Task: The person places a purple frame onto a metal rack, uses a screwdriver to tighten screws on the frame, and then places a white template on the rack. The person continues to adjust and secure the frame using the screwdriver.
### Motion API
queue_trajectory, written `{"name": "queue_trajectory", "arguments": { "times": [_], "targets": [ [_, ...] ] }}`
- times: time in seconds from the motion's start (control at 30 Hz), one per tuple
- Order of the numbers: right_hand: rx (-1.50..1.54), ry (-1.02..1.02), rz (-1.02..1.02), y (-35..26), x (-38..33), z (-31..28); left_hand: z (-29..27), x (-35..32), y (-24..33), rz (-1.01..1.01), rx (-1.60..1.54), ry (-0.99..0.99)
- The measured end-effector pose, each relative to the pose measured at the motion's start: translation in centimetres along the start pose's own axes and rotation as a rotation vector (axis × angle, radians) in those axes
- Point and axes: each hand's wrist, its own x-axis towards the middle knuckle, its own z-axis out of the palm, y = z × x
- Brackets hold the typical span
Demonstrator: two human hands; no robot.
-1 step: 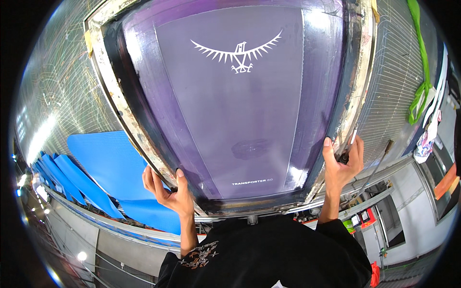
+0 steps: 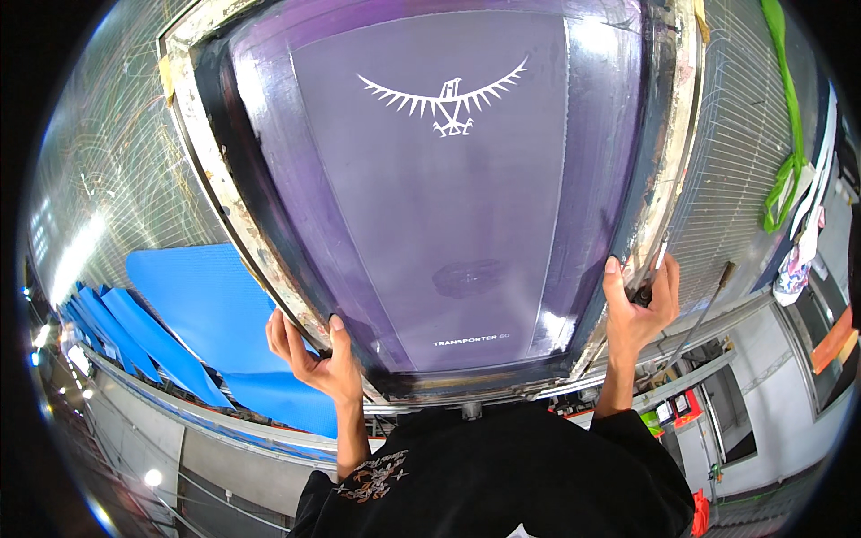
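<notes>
Purple-tinted mesh fills the screen-printing frame [image 2: 229, 202], which is gripped at its near corners by both hands. The left hand [image 2: 314, 354] is wrapped around the near left corner, thumb on top of the mesh side and fingers curled under the rail. The right hand [image 2: 639, 309] is clenched on the near right corner, thumb up along the inner edge; a dark, narrow object seems pinched under its fingers, though what it is cannot be told. The frame is held close before the chest, over the worktable [image 2: 108, 170], and tilts away from the body.

For a clean lift or placement, both corners would best be kept level and the mesh left untouched, as a twisted frame could smear.

The rail looks metallic, crusted with pale dried ink and tape. The mesh is smooth, glossy and translucent, bearing a white bird-shaped stencil [image 2: 446, 97]. Blue fabric sheets [image 2: 193, 309] are laid in overlapping rows at the left; a green strap [image 2: 789, 108] hangs at the right.
</notes>
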Motion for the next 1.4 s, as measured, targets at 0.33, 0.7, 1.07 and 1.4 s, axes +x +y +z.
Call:
{"name": "queue_trajectory", "arguments": {
  "times": [0.33, 0.7, 1.07, 1.4],
  "targets": [
    [-0.009, -0.004, 0.014, -0.3, 0.0, 0.0, -0.2, 0.4, 0.5, -0.002, 0.011, -0.018],
    [-0.003, 0.007, 0.03, -0.3, -0.1, 0.2, 0.0, 0.4, 0.5, 0.005, 0.027, -0.013],
    [-0.001, -0.002, 0.048, -0.4, 0.0, 0.2, -0.4, 2.3, 4.0, 0.231, 0.06, 0.088],
    [0.007, 0.015, 0.037, 0.0, -0.1, 0.1, 7.3, 13.6, 15.6, 0.72, 0.263, -0.519]
  ]
}}
